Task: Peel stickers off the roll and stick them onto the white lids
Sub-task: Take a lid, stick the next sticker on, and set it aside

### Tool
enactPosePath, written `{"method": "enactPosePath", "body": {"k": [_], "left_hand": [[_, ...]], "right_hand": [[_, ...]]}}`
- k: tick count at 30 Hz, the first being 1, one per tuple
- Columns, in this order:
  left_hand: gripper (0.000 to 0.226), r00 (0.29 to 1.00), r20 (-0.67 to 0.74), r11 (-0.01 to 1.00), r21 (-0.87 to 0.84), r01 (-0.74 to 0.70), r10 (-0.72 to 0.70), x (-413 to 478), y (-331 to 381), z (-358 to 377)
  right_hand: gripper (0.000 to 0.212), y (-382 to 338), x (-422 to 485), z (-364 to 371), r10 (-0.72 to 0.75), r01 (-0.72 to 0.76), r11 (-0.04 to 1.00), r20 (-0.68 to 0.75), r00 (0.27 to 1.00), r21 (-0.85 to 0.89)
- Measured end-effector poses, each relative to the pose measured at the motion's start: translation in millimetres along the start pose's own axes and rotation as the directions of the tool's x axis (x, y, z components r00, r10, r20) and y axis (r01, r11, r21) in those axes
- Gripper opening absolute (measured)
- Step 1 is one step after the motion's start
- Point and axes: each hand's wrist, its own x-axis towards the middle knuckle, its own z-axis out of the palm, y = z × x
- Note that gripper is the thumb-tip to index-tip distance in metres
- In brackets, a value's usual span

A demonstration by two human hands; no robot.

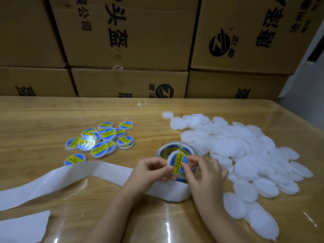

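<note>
Both hands hold one white lid [171, 163] just above the sticker roll [175, 149]. A blue and yellow "Soldering Paste" sticker [179, 163] lies on the lid's face. My left hand [152, 170] grips the lid's left edge. My right hand [205, 170] holds the right side, with fingertips pressing on the sticker. The roll stands behind and under the hands, partly hidden. Its empty white backing strip [70, 178] trails off to the left.
A large heap of plain white lids [245, 155] covers the table's right side. A cluster of stickered lids [103, 140] lies at left centre. Stacked cardboard boxes [129, 50] wall off the far edge. A loose piece of white backing paper [22, 227] lies at the near left.
</note>
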Motion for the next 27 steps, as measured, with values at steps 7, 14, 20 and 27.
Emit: {"method": "enactPosePath", "body": {"k": [7, 14, 20, 27], "left_hand": [[0.008, 1.0, -0.005, 0.999, -0.039, 0.018, -0.018, -0.6, -0.9, 0.9], [0.014, 0.998, -0.003, 0.99, -0.123, 0.067, -0.068, 0.9, -4.1, 0.4], [0.015, 0.997, -0.016, 0.982, -0.174, 0.067, -0.071, 2.2, -5.6, 0.3], [0.017, 0.998, -0.017, 0.979, -0.194, 0.063, -0.068, 2.9, -8.4, 0.5]], "right_hand": [[0.048, -1.2, 3.7, -3.3, 0.021, -0.021, 1.0, -0.001, 1.0, -0.013], [0.044, 2.0, -1.8, 0.9, -0.149, 0.15, 0.987, 0.022, 0.989, -0.059], [0.043, 0.6, -1.2, 0.3, -0.129, 0.13, 0.992, 0.043, 0.991, -0.005], [0.032, -7.2, 2.5, -6.8, 0.0, -0.011, 0.991, 0.078, 0.997, 0.132]]}}
